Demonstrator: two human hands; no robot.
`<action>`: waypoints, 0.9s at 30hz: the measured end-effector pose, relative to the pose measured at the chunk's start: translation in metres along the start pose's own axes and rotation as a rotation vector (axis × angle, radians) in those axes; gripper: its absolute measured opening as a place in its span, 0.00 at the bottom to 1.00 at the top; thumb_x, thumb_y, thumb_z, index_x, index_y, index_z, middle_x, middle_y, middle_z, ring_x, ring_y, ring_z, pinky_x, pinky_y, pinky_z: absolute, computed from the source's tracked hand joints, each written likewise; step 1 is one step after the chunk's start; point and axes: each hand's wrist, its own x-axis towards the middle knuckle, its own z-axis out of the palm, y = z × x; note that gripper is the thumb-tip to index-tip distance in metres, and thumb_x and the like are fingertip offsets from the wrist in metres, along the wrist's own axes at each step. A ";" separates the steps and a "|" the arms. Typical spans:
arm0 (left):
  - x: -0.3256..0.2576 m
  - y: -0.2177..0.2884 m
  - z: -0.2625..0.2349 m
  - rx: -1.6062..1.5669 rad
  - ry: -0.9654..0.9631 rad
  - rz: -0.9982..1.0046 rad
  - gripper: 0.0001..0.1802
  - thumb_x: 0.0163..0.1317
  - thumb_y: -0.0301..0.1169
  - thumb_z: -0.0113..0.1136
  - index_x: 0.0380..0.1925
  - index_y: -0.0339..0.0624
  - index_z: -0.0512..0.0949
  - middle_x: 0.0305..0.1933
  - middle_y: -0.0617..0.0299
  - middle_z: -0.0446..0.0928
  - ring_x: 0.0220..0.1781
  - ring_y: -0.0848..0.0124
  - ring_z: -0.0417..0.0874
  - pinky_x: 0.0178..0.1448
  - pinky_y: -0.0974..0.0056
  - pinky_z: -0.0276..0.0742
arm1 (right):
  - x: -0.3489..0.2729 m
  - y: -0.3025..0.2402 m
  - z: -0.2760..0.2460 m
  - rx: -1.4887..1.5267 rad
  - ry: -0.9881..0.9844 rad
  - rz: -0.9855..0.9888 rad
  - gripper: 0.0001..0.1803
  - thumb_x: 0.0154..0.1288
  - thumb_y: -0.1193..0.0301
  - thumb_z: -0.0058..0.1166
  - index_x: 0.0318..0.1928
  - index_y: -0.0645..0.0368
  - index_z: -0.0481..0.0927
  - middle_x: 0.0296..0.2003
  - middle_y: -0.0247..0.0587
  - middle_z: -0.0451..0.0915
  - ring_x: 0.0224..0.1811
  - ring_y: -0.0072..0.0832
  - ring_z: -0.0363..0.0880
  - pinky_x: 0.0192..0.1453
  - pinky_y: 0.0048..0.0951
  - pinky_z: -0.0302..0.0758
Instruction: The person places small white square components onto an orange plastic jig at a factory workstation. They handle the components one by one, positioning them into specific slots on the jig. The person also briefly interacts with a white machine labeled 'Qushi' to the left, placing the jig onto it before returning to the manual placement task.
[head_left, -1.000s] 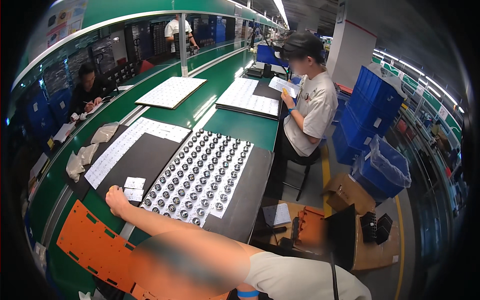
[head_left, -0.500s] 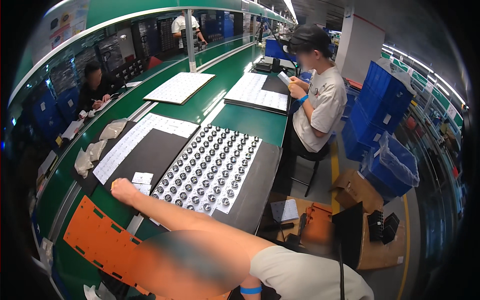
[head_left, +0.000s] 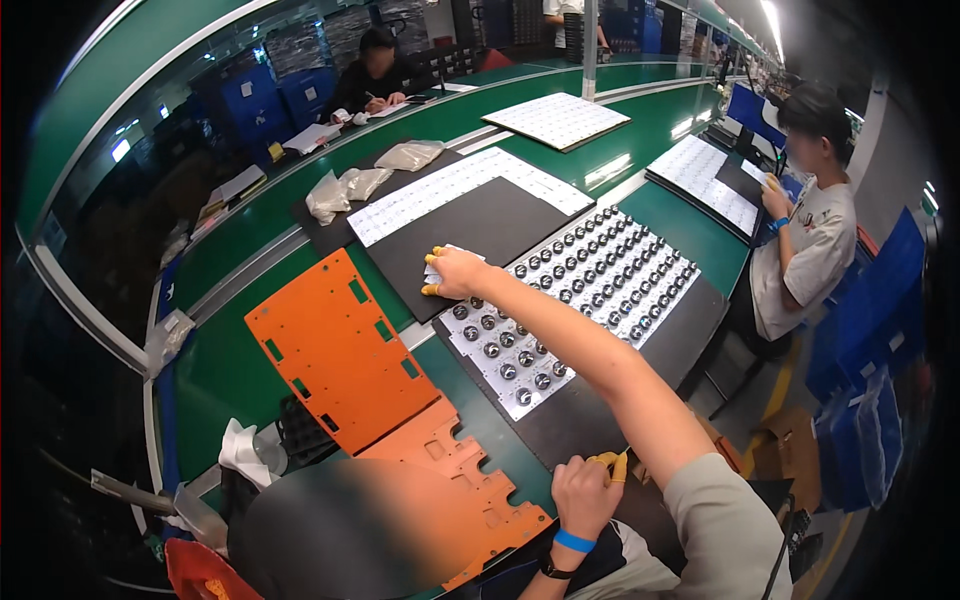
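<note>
My right hand point(head_left: 460, 273) reaches across the bench, yellow covers on its fingertips. Its thumb and fingers close around small white boards point(head_left: 438, 270) on a black mat point(head_left: 480, 225), whose far side carries rows of white panels point(head_left: 400, 212). Under my forearm lies a white sheet point(head_left: 655, 265) bearing many round black parts in rows. Low in the picture, my left hand point(head_left: 583, 495) is raised near the bench edge, with yellow fingertip covers, a blue wristband and a black watch. Its fingers are curled together; whatever they may hold is too small to make out.
Left of my right arm lie orange perforated plates point(head_left: 340, 350). Beyond the mat are clear plastic bags point(head_left: 345, 190) and another white-panelled board point(head_left: 560, 118). A co-worker point(head_left: 810, 230) sits at the right, near blue bins point(head_left: 860, 430); another person sits across the bench.
The view has swung left, so the bench appears further right. My right hand has moved from beside the small white boards onto them. More of my left hand now shows.
</note>
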 end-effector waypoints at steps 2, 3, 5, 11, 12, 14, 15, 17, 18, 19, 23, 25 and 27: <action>0.002 0.002 -0.002 0.013 0.000 0.001 0.05 0.45 0.28 0.72 0.21 0.43 0.84 0.18 0.62 0.73 0.26 0.63 0.74 0.33 0.57 0.62 | -0.006 0.005 -0.002 0.019 -0.027 -0.037 0.24 0.69 0.60 0.56 0.56 0.67 0.81 0.50 0.59 0.82 0.56 0.52 0.80 0.62 0.44 0.76; 0.004 0.002 -0.003 0.019 0.000 0.002 0.05 0.45 0.28 0.72 0.21 0.43 0.84 0.18 0.62 0.73 0.25 0.63 0.73 0.33 0.57 0.62 | -0.003 0.004 -0.002 0.029 -0.063 -0.047 0.24 0.68 0.62 0.57 0.56 0.68 0.80 0.50 0.58 0.82 0.56 0.52 0.80 0.62 0.44 0.77; 0.004 0.002 -0.004 0.015 -0.016 -0.002 0.05 0.45 0.28 0.72 0.21 0.42 0.84 0.18 0.62 0.72 0.25 0.62 0.73 0.33 0.57 0.62 | -0.001 0.000 -0.004 0.018 -0.087 -0.090 0.22 0.66 0.66 0.59 0.55 0.69 0.80 0.46 0.57 0.83 0.52 0.50 0.82 0.56 0.43 0.80; 0.004 0.002 -0.005 0.011 -0.022 -0.007 0.10 0.47 0.29 0.72 0.17 0.43 0.78 0.18 0.61 0.73 0.27 0.62 0.73 0.34 0.57 0.63 | -0.006 -0.017 -0.002 -0.297 -0.025 -0.182 0.17 0.65 0.72 0.53 0.52 0.69 0.78 0.36 0.52 0.84 0.41 0.42 0.87 0.43 0.40 0.84; 0.003 0.002 -0.006 0.009 -0.014 -0.011 0.12 0.48 0.29 0.72 0.15 0.43 0.75 0.18 0.62 0.73 0.27 0.62 0.73 0.34 0.57 0.63 | -0.004 -0.022 -0.004 -0.286 -0.006 -0.187 0.18 0.66 0.73 0.51 0.54 0.69 0.77 0.36 0.51 0.84 0.39 0.42 0.87 0.41 0.40 0.84; 0.002 0.000 -0.005 -0.002 -0.016 -0.008 0.09 0.44 0.28 0.70 0.16 0.41 0.77 0.19 0.60 0.72 0.27 0.61 0.73 0.34 0.57 0.63 | 0.003 -0.022 -0.008 -0.269 0.036 -0.193 0.19 0.68 0.75 0.47 0.57 0.69 0.75 0.34 0.49 0.85 0.37 0.42 0.87 0.38 0.38 0.84; 0.002 0.000 -0.005 -0.007 -0.017 -0.007 0.07 0.42 0.28 0.69 0.17 0.41 0.78 0.19 0.59 0.72 0.27 0.61 0.73 0.34 0.57 0.63 | 0.007 -0.020 -0.012 -0.272 0.033 -0.199 0.20 0.68 0.75 0.47 0.58 0.69 0.74 0.34 0.49 0.85 0.36 0.42 0.87 0.37 0.38 0.84; 0.002 0.001 -0.004 -0.020 -0.015 -0.004 0.06 0.41 0.27 0.68 0.17 0.41 0.78 0.19 0.59 0.71 0.27 0.60 0.73 0.34 0.57 0.63 | 0.012 -0.009 -0.021 -0.285 0.020 -0.206 0.21 0.68 0.76 0.46 0.60 0.70 0.72 0.33 0.47 0.85 0.36 0.41 0.88 0.36 0.37 0.84; 0.002 0.001 -0.004 -0.026 -0.015 -0.006 0.06 0.41 0.27 0.67 0.17 0.41 0.78 0.19 0.59 0.71 0.27 0.60 0.72 0.34 0.57 0.63 | 0.014 -0.007 -0.022 -0.290 0.011 -0.210 0.22 0.69 0.76 0.45 0.61 0.70 0.71 0.33 0.46 0.85 0.35 0.40 0.88 0.36 0.37 0.84; 0.001 0.000 -0.003 -0.014 -0.025 -0.008 0.08 0.43 0.28 0.69 0.17 0.41 0.78 0.19 0.59 0.72 0.27 0.61 0.73 0.34 0.57 0.63 | 0.015 -0.004 -0.023 -0.332 -0.040 -0.235 0.23 0.69 0.76 0.44 0.63 0.71 0.70 0.32 0.45 0.85 0.36 0.41 0.88 0.36 0.38 0.84; 0.001 -0.001 -0.003 -0.015 0.003 -0.007 0.12 0.46 0.31 0.72 0.16 0.41 0.77 0.19 0.62 0.73 0.27 0.63 0.73 0.34 0.57 0.63 | 0.018 -0.006 -0.022 -0.313 -0.046 -0.279 0.21 0.64 0.78 0.51 0.58 0.68 0.73 0.33 0.48 0.85 0.38 0.44 0.88 0.38 0.41 0.84; -0.001 -0.004 -0.001 -0.003 -0.008 -0.003 0.13 0.48 0.32 0.73 0.16 0.42 0.77 0.19 0.63 0.73 0.27 0.63 0.73 0.34 0.58 0.63 | 0.018 0.001 -0.029 -0.245 0.005 -0.201 0.19 0.60 0.80 0.54 0.53 0.65 0.74 0.34 0.49 0.85 0.39 0.46 0.87 0.39 0.43 0.84; -0.001 -0.003 0.000 -0.022 0.002 0.005 0.13 0.48 0.32 0.73 0.15 0.42 0.77 0.19 0.63 0.73 0.27 0.63 0.73 0.33 0.58 0.63 | 0.015 0.011 -0.028 -0.198 0.119 -0.107 0.15 0.58 0.80 0.57 0.47 0.61 0.76 0.35 0.50 0.85 0.40 0.47 0.87 0.41 0.44 0.84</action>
